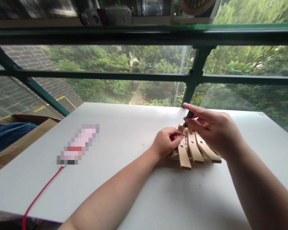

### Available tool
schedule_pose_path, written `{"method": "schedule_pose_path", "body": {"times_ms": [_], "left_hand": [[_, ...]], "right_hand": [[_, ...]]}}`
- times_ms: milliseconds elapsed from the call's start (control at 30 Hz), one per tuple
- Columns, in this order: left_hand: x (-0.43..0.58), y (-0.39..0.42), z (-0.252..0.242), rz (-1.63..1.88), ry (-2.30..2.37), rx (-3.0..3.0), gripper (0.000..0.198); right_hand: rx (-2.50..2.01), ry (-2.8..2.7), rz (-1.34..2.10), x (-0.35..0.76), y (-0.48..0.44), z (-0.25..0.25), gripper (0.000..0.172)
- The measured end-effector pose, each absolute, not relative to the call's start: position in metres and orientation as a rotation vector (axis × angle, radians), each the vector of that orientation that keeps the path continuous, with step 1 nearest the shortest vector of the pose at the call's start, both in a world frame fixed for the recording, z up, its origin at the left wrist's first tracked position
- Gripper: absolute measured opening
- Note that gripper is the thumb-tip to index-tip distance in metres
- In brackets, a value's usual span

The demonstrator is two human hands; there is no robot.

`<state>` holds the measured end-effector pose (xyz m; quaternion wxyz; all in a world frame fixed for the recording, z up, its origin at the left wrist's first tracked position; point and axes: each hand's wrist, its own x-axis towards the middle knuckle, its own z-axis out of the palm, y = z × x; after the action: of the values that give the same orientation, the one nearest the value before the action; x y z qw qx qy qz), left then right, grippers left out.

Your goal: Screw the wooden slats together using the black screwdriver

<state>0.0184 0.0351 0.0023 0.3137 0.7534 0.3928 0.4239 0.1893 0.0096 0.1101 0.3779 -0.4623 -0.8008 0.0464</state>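
My right hand grips a black-handled screwdriver, its forefinger stretched over the handle's end. The shaft points down to the fingertips of my left hand. These are pinched on what looks like a small screw at the screwdriver's tip. Directly below lies a pale wooden piece with a dark round fastener in it. Another wooden piece and a third wooden piece fan out to the right, each with fasteners showing. Clear crinkled plastic shows beneath them. My right hand hides their far ends.
A pixelated pink object lies on the white table at left, joined to a red cable. Beside the table's left edge stands a cardboard box with blue cloth. A green railing runs behind the table.
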Motion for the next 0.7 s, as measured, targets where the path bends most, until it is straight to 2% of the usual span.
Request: {"method": "schedule_pose_path", "body": {"times_ms": [233, 533, 700], "left_hand": [[0.0186, 0.0325, 0.0027, 1.127, 1.041, 1.896, 0.019], [0.0202, 0.0304, 0.0035, 1.173, 0.998, 1.795, 0.025], [0.0204, 0.0308, 0.0015, 1.187, 0.982, 1.8, 0.021]], "right_hand": [[-1.217, -2.053, 0.115, 0.188, 0.0086, 0.1131, 0.037], [-1.247, -2.016, -0.016, 0.1894, 0.0077, 0.113, 0.037], [-1.238, -2.013, -0.044, 0.1889, 0.0083, 0.1122, 0.039]]}}
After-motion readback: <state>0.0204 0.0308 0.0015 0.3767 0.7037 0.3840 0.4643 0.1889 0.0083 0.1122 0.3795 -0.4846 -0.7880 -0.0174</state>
